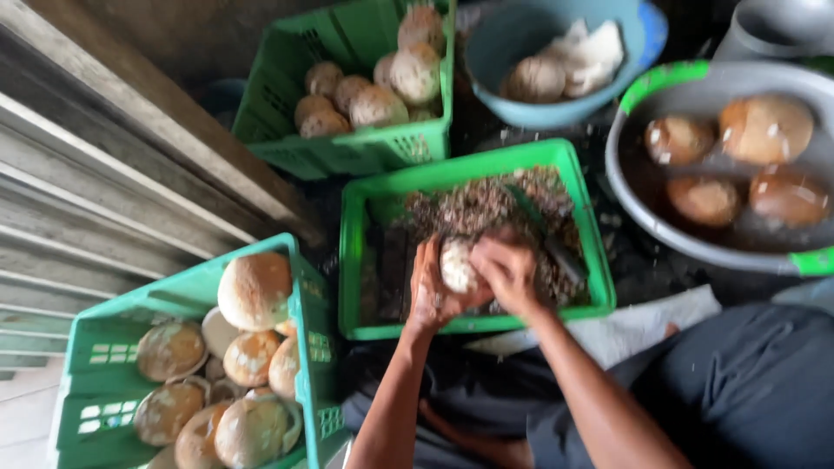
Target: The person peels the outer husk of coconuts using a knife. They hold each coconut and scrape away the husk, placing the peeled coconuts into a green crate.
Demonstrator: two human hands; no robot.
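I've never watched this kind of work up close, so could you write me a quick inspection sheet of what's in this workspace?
Surface: dark ground, littered with pale flecks.
Job's things: pale peeled coconut, held over the middle green crate, which holds brown husk scraps.
Clutter: near green crate of brown coconuts; far green crate of coconuts; blue bowl with a coconut and white pieces; grey tub with coconuts in dark water.
Hands: left hand cups the coconut from below; right hand presses on its side. Any tool is too blurred to tell.
Cables: nothing seen.
Surroundings: wooden planks on the left; the person's dark trousers below.
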